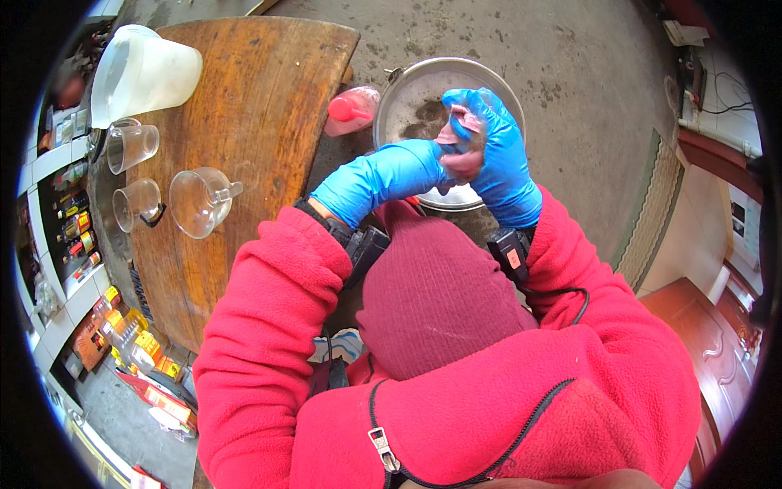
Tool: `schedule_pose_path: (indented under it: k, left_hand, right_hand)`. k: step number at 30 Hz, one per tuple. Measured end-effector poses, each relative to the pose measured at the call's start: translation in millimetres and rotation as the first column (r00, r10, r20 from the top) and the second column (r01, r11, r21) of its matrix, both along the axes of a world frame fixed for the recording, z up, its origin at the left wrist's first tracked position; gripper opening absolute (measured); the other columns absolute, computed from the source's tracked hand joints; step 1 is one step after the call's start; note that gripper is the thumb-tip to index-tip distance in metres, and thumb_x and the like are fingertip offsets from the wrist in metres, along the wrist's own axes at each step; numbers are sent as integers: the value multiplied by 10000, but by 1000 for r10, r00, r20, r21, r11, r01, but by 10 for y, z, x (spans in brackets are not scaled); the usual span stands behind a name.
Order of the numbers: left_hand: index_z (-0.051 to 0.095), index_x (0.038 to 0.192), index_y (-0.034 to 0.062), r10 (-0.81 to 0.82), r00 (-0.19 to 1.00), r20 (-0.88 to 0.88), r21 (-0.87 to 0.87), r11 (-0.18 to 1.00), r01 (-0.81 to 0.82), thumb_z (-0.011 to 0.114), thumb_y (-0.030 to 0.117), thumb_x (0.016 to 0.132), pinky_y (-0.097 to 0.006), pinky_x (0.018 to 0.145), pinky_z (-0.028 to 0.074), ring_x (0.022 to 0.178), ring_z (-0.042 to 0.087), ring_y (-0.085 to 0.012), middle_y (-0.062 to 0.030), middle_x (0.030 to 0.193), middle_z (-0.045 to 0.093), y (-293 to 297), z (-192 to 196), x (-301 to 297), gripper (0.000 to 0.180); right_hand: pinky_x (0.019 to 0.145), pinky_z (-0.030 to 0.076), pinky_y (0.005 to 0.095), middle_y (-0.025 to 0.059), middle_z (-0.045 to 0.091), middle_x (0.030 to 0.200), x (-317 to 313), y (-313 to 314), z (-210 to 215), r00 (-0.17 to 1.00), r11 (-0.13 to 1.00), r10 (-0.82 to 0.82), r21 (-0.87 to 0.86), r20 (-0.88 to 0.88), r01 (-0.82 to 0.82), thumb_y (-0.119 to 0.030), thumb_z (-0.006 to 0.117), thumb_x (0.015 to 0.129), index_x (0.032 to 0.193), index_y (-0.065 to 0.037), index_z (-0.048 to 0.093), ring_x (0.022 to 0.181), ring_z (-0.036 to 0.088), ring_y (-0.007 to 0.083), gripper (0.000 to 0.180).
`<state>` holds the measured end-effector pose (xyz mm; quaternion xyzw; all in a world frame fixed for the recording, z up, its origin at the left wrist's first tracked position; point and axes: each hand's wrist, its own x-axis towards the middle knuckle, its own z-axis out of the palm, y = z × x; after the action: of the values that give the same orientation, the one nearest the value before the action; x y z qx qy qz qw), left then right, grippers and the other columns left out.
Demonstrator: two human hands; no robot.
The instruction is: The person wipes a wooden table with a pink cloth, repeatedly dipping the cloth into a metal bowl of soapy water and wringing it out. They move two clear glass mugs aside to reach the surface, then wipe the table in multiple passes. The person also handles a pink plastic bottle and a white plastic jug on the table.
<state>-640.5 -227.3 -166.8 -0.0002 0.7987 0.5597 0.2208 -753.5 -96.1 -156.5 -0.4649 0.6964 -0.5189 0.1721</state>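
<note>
Both my hands wear blue gloves and meet above a round metal basin [509, 94] of sudsy water. My right hand [498, 151] is closed around a crumpled pink cloth [463, 165], with something clear and shiny, too unclear to name, against its palm. From the left, my left hand [391, 174] presses its curled fingers into the same cloth; its fingertips are partly hidden. Just left of the basin is a pink bottle [353, 110] with a red cap, apart from both hands.
A round wooden table [252, 98] on the left bears a whitish plastic pitcher [151, 77], a glass jug [195, 208], a clear cup [133, 148] and a glass mug [137, 204]. Shelves of bottles [77, 224] stand farther left. Wet spots mark the concrete floor [595, 106].
</note>
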Motion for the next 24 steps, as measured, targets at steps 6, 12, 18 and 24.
schedule_pose_path:
  k: [6, 12, 18, 24]
  left_hand:
    - [602, 1204, 96, 154, 922, 356, 99, 975, -201, 645, 248, 896, -346, 682, 540, 733, 655, -224, -113, 939, 687, -3, 10, 32, 346]
    - [550, 1214, 19, 545, 816, 193, 119, 812, -571, 764, 271, 803, -333, 654, 543, 761, 673, -199, -141, 922, 686, -139, -30, 143, 527]
    - [489, 1335, 29, 420, 869, 260, 207, 855, -475, 774, 178, 821, -310, 789, 558, 912, 650, -171, -111, 1056, 661, -101, -59, 148, 607]
    - [307, 1502, 64, 478, 805, 350, 117, 831, -544, 702, 116, 881, -332, 946, 495, 1097, 583, -209, -145, 1207, 595, -153, -61, 404, 738]
  right_hand:
    - [884, 491, 314, 71, 648, 1048, -155, -17, -172, 361, 995, -100, 99, 927, 21, -219, 705, 864, 1163, -37, 625, 971, 617, 172, 359]
    - [967, 464, 318, 86, 625, 1179, -354, 129, -200, 928, 929, -241, 343, 284, 136, -100, 704, 860, 1173, -51, 630, 1069, 598, 192, 325]
    - [1013, 450, 339, 98, 607, 1225, -148, 207, -90, 938, 904, 304, 258, 169, -340, -100, 776, 741, 1306, -90, 566, 1146, 583, 239, 603]
    - [739, 548, 442, 183, 655, 984, -204, 91, -562, 899, 745, 367, 654, -239, -131, -137, 609, 844, 1044, -57, 611, 857, 670, 381, 215]
